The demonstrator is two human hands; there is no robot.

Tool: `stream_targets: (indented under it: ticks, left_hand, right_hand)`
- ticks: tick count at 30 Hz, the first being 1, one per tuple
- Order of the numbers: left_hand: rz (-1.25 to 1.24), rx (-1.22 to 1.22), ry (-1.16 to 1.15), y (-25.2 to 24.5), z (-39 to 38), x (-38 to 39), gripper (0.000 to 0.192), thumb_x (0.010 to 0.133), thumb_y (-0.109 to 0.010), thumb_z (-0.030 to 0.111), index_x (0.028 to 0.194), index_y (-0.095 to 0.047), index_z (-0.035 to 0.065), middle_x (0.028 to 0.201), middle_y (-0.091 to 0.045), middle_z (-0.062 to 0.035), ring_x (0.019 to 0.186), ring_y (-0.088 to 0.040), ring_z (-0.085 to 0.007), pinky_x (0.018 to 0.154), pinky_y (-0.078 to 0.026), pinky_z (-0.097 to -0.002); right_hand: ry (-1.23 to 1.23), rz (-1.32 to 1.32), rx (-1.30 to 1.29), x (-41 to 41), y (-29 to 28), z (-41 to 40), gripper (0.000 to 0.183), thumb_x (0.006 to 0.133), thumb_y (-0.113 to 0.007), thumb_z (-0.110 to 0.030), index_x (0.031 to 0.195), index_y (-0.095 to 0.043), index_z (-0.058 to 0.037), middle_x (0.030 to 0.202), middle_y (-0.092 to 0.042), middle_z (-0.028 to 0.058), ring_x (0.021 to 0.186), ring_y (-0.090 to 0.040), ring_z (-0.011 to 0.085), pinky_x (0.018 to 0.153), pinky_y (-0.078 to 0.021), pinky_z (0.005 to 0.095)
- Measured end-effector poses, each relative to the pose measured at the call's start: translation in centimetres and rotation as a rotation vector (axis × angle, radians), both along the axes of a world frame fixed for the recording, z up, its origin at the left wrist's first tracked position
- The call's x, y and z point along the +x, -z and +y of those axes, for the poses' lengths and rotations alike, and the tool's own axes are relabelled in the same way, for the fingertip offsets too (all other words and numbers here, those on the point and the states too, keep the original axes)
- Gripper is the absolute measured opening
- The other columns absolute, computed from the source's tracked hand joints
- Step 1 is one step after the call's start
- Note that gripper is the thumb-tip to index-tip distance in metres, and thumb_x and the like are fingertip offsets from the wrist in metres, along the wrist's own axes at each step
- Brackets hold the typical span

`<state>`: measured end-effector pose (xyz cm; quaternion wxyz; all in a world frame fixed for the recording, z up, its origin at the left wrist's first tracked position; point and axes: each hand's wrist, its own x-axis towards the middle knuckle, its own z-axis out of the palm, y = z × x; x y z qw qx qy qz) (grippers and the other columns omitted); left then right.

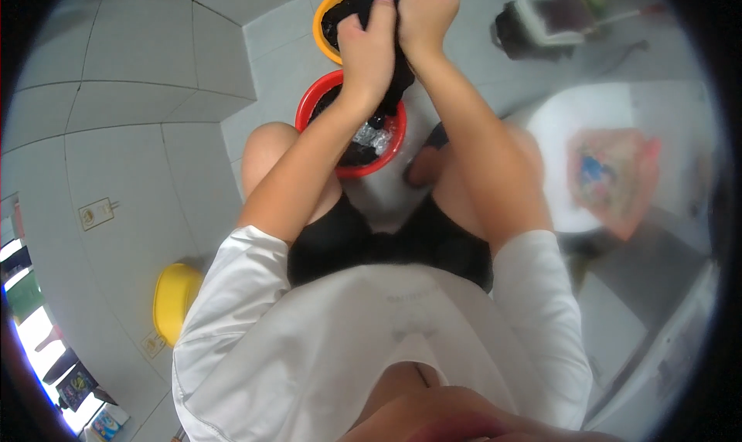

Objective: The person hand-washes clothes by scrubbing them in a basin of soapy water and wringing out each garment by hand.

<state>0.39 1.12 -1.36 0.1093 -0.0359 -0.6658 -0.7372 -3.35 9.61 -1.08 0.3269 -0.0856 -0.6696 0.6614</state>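
Note:
A wet-looking black cloth (401, 77) is bunched in both fists at the top of the view. My left hand (370, 51) is closed around it, thumb pointing up. Just to the right and slightly farther out, my right hand (429, 16) grips the same cloth. Its lower end hangs over a red basin (371, 171), which holds more dark fabric and splashing, shiny water (374, 138). Beyond that stands an orange-yellow basin (320, 29) with black cloth (331, 27) in it, partly hidden by my left hand and the held cloth.
On the right, a pink plastic bag (629, 181) lies on a white toilet (545, 164). A blurred dark-and-white container (542, 22) stands farther out. Tiled wall (133, 169) rises at left, with a hook (97, 214) and a yellow plastic basin (171, 303) against it.

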Motion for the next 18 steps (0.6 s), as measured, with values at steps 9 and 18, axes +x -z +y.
stream_targets:
  ticks: [9, 18]
  left_hand:
    - [-0.134, 0.065, -0.057, 2.9, -1.4, -1.3, 0.043, 0.098, -0.06, 0.03, 0.077, -0.06, -0.0074, 0.071, -0.063, -0.0063, 0.064, -0.054, -0.0143, 0.059, -0.046, -0.0368]
    - [-0.355, 0.344, -0.004, 4.2, -3.2, -2.7, 0.028, 0.096, -0.063, 0.024, 0.093, -0.067, -0.0036, 0.088, -0.069, -0.0087, 0.074, -0.063, -0.0171, 0.07, -0.052, -0.0342]
  right_hand:
    - [-0.025, -0.087, 0.081, 1.6, 0.2, -2.7, 0.033, 0.096, -0.064, -0.028, 0.084, -0.059, 0.0025, 0.073, -0.065, 0.0137, 0.069, -0.054, 0.0174, 0.068, -0.0472, 0.038]
    - [-0.18, -0.121, -0.098, 3.3, 1.5, -5.4, 0.033, 0.101, -0.061, -0.028, 0.086, -0.063, 0.0017, 0.075, -0.063, 0.009, 0.073, -0.055, 0.0183, 0.073, -0.0472, 0.0357]
